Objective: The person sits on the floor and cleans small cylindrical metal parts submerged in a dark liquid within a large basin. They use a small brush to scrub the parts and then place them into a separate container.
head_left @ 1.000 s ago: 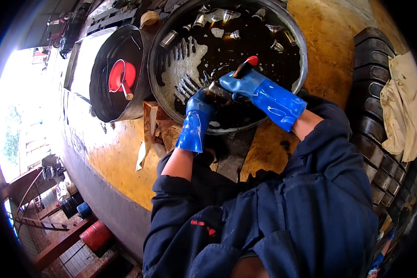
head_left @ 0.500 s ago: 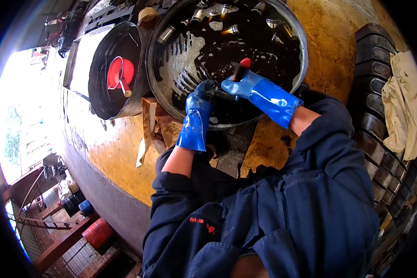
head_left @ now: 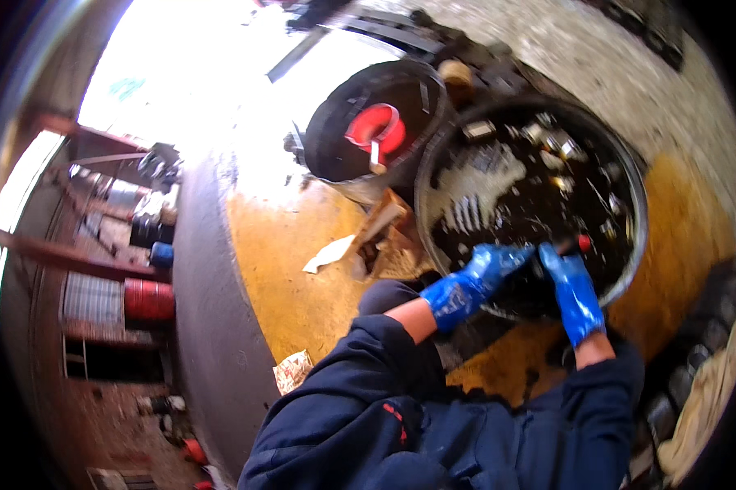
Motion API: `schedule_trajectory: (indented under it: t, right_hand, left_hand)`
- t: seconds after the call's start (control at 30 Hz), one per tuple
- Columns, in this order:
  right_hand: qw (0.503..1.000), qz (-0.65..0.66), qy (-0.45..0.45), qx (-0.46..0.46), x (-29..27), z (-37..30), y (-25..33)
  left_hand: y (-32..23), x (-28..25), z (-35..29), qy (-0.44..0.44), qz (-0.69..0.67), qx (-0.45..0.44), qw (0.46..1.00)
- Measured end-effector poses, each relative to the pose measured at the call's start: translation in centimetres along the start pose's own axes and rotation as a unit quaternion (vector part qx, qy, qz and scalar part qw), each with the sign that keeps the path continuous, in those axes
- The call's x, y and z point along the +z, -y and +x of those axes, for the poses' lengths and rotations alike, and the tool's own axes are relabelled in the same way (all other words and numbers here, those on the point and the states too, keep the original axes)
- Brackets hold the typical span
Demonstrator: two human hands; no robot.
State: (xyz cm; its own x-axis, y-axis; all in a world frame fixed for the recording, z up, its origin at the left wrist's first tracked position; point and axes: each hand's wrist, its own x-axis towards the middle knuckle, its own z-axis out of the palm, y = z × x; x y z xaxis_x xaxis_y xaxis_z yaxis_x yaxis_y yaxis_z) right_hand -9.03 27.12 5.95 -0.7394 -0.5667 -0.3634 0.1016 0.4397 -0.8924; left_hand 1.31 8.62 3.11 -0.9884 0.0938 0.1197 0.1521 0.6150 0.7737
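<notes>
Both my hands, in long blue rubber gloves, are over the near side of a large round tub (head_left: 639, 245) of dark liquid. My right hand (head_left: 567, 273) is closed round a short brush with a red end (head_left: 584, 242). My left hand (head_left: 499, 263) grips a small dark part (head_left: 538, 266), held close against the right; its shape is mostly hidden by the gloves and blurred. Pale foam (head_left: 499, 184) floats on the liquid's left side. Several shiny metal cylinders (head_left: 479, 129) lie along the tub's far side.
Left of the tub stands a dark drum (head_left: 323, 155) with a red dipper (head_left: 382, 128) inside. Torn cardboard (head_left: 388, 220) lies on the yellow floor between the drum and my knee. At right is a thick black tread (head_left: 686, 371) with a beige cloth (head_left: 703, 408).
My view has swung left, so the tub and hands appear further right and lower. Both hands stay close together over the tub, still holding the brush and the dark part.
</notes>
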Motion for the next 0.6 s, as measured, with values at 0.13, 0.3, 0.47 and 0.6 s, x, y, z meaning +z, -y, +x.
schedule_trajectory:
  t: [0.13,0.3,0.47,0.6]
  right_hand:
    - [0.999,0.013,0.026,-0.015,0.4,0.0,0.7]
    - [0.998,0.025,0.044,-0.031,0.0,-0.6,0.3]
    - [0.996,0.048,0.052,-0.045,-0.5,-1.4,0.1]
    - [0.998,0.034,0.027,-0.038,-1.0,-1.8,-0.4]
  left_hand:
    - [-2.8,-1.6,0.6,0.020,0.248,-0.112,0.962]
    - [-5.3,-3.2,2.4,0.153,0.209,-0.365,0.894]
    - [-9.0,-6.7,0.0,0.197,0.287,-0.213,0.913]
    - [-8.0,-7.3,0.8,0.227,0.255,-0.145,0.928]
